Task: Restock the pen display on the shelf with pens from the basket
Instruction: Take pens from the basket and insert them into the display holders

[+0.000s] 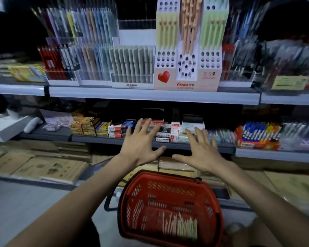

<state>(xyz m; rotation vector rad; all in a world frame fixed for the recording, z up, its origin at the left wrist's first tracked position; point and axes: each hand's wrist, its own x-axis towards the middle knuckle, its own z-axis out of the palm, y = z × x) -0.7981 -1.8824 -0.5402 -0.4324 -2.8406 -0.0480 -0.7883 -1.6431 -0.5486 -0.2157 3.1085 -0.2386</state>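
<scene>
left hand [141,145]: fingers spread straight, holding nothing, above the basket [130,198]. pens [182,227]: lying on the basket floor, near right, side by side, long axes running roughly away from the person; tip end cannot be told. pen display [187,50] on the shelf [150,96]: front holes vacant. right hand [202,150]: likewise spread, empty. advise gathering a few aligned pens and seating each upright.

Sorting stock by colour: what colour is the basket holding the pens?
The basket is red; the head view shows it clearly.
</scene>
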